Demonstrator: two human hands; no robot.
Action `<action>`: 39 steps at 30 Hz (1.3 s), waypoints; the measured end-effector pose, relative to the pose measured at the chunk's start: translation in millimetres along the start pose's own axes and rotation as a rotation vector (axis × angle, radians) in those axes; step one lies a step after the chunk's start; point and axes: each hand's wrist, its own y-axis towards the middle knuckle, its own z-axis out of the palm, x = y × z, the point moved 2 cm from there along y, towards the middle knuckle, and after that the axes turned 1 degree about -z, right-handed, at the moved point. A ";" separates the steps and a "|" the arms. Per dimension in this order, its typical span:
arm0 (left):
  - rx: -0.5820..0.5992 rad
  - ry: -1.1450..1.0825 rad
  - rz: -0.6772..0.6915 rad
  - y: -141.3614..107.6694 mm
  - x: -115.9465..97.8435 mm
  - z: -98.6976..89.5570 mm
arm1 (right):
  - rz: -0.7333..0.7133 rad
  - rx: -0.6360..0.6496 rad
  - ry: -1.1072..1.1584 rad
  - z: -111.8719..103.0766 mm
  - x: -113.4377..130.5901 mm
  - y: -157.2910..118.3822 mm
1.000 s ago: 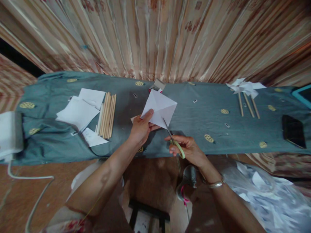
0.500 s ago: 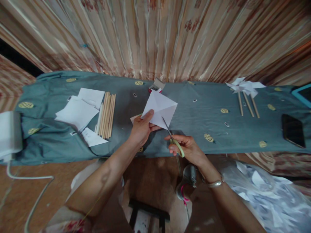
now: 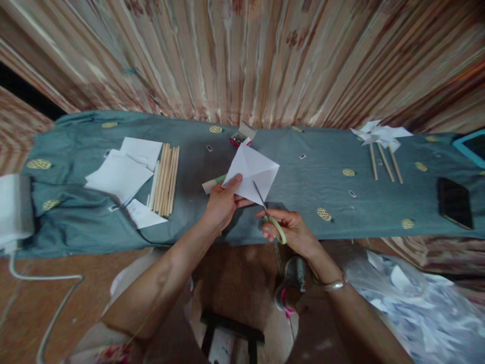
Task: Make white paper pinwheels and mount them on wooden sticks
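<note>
Between its thumb and fingers my left hand pinches a creased white square of paper, held above the cloth-covered table. My right hand grips scissors with light green handles. Their blade lies over the paper's near corner, pointing toward its middle; whether it is cutting through there I cannot tell. Behind the paper stands a small opened box with tiny shiny pieces inside. Part of a beige and green item pokes out from under the paper by my left hand.
To the left are white paper sheets and a row of wooden sticks. Paper pinwheels on sticks lie at the right, near a dark phone and a blue-edged device. A plastic bag of paper pieces sits below.
The paper and left hand have shifted slightly to the right, showing more of the beige and green item. The scissors stay over the same corner. The whole view has drifted a little.
</note>
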 end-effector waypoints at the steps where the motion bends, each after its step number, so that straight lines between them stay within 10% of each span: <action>1: 0.003 0.000 -0.003 -0.1 0.4 0.1 | 0.007 -0.003 0.000 -0.2 -0.1 0.0; 39: -0.007 -0.005 -0.011 -2.6 1.8 2.4 | 0.018 -0.024 -0.003 0.8 -2.9 0.5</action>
